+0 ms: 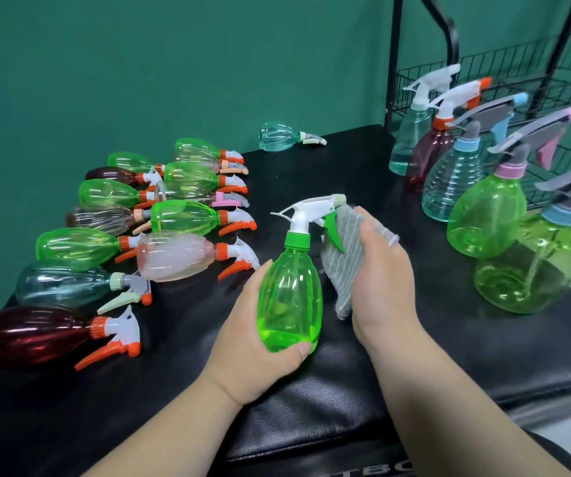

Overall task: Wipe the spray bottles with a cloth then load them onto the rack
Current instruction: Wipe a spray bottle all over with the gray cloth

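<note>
surface: black padded table point(346, 390) | left: lying bottles point(180, 218) | right: upright bottles point(485, 215)

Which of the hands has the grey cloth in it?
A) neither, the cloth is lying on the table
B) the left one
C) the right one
C: the right hand grips the grey cloth beside the green spray bottle, which the left hand holds upright.

Single head-worn view, looking forward and down, close over the black table point(352, 166); its edges seem lens-bowed.
</note>
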